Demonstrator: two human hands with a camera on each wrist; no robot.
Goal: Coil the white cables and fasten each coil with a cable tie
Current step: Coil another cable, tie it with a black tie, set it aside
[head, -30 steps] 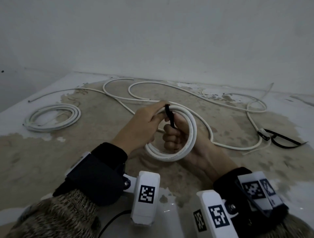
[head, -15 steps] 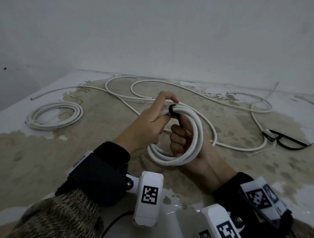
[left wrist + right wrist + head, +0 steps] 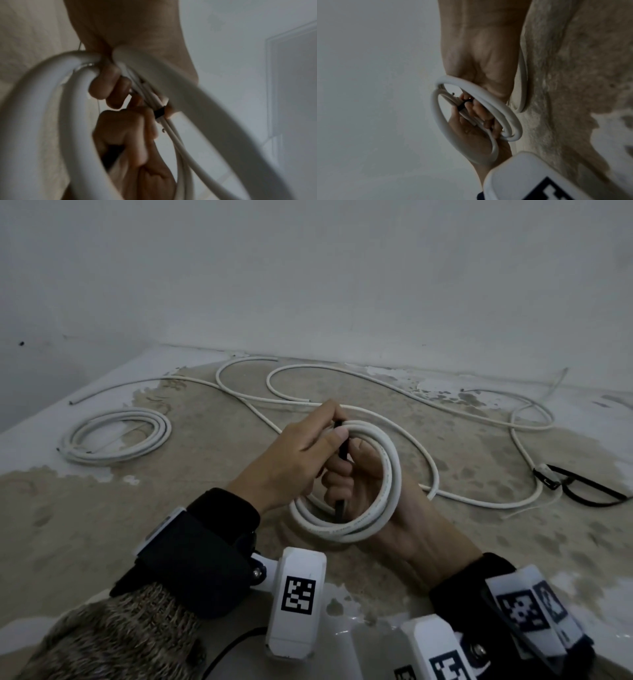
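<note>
Left hand (image 3: 291, 460) has dropped its lifted forefinger back onto the black cable tie (image 3: 340, 450), pinching it against the coil (image 3: 387, 494) top. Right hand (image 3: 356, 477), threaded through the coil, clenches the tie's tail just below that pinch, likely to cinch it. Coil held off the table (image 3: 102, 525), strands bunched at the grip.

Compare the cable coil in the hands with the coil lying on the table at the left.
The held coil is up off the table, gripped by the left hand and right hand; the table coil lies flat, untouched. The held coil has a black cable tie around it; no tie is visible on the table coil. Both are white, multi-loop coils.
</note>
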